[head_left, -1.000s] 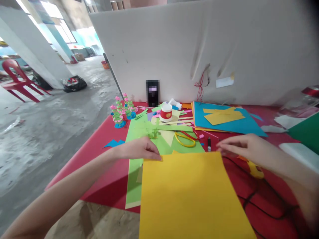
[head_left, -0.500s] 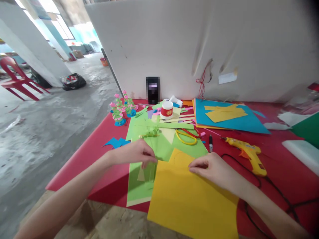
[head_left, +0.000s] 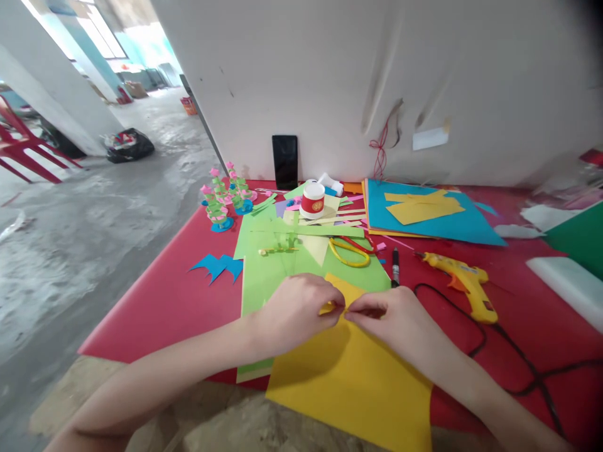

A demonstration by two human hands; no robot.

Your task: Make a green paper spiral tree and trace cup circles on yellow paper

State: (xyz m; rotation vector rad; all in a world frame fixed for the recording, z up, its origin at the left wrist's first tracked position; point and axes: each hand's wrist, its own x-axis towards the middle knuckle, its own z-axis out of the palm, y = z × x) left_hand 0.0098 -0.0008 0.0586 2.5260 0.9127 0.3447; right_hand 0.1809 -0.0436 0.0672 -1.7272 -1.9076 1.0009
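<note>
Head camera shows my left hand (head_left: 296, 307) and right hand (head_left: 391, 317) meeting fingertip to fingertip, both pinched on the far corner of the yellow sheet (head_left: 348, 376). The sheet lies partly over the green sheet (head_left: 264, 276) and overhangs the near edge of the desk (head_left: 155, 307). I judge the work barely begun: only that corner is bent, the rest lies flat, and the scissors (head_left: 351, 251) and glue gun (head_left: 459, 279) lie untouched.

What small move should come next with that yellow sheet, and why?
Probably press the pinched bit flat into a crease: left hand and right hand meet at the far edge of the yellow sheet, fingers nipping a small raised fold.
</note>
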